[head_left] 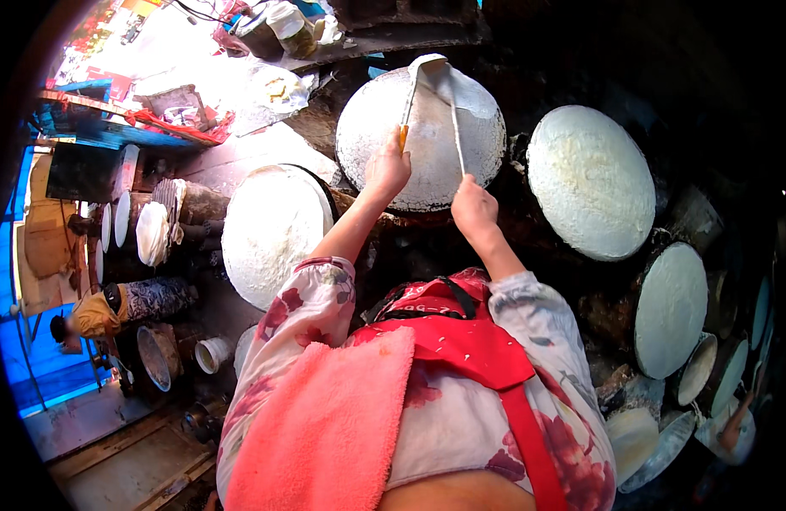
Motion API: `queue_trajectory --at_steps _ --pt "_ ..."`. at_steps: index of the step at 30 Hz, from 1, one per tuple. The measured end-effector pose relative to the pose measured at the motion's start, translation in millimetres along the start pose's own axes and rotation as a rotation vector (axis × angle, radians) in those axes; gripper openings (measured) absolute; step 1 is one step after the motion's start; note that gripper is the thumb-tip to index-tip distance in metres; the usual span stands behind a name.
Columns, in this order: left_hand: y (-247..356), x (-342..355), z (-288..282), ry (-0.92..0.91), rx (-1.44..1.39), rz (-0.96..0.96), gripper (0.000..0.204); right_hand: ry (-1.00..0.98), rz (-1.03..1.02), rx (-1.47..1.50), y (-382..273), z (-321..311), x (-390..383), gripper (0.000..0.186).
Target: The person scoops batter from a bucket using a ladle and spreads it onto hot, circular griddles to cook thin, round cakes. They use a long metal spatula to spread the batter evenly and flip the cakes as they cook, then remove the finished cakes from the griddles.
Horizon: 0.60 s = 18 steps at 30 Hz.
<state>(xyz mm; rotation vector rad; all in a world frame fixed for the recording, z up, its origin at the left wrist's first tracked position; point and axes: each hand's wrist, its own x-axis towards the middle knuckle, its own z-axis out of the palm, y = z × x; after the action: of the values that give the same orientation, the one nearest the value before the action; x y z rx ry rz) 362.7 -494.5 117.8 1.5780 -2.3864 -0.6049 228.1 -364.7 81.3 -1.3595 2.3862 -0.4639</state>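
Observation:
A round griddle (pixel 378 136) sits ahead of me, its whitish surface edged with crusty residue. My left hand (pixel 387 170) is closed on the orange handle of a long thin tool (pixel 403 133). My right hand (pixel 473 203) grips a thin pale stick (pixel 458 145). A thin white sheet (pixel 434 72) is lifted at the griddle's far edge and hangs over the upper ends of both tools. Round pans covered in white batter or sheets stand beside it at left (pixel 269 238) and right (pixel 589 183). A pink towel (pixel 325 426) lies over my front.
More round pans (pixel 670 311) line the right, some at lower right. At left are more pans and pots (pixel 154 358), a person in yellow (pixel 112 315), blue tarps (pixel 18 324) and boards. Containers (pixel 286 30) stand at the back. An arm (pixel 734 422) shows at far lower right.

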Motion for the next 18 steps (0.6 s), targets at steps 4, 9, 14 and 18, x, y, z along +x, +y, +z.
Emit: queue_trajectory --at_steps 4,9,14,18 --pt "-32 -7 -12 0.061 -0.02 -0.028 0.06 0.075 -0.04 -0.016 20 -29 6 0.02" --pt "-30 -19 -15 0.05 -0.003 -0.066 0.062 -0.025 -0.047 -0.054 1 -12 2 0.018" --pt "-46 -34 -27 0.102 -0.022 -0.113 0.062 0.01 -0.1 -0.059 23 -38 20 0.019" --pt "-47 -41 -31 0.119 -0.061 -0.152 0.062 -0.037 -0.1 -0.091 22 -24 22 0.019"
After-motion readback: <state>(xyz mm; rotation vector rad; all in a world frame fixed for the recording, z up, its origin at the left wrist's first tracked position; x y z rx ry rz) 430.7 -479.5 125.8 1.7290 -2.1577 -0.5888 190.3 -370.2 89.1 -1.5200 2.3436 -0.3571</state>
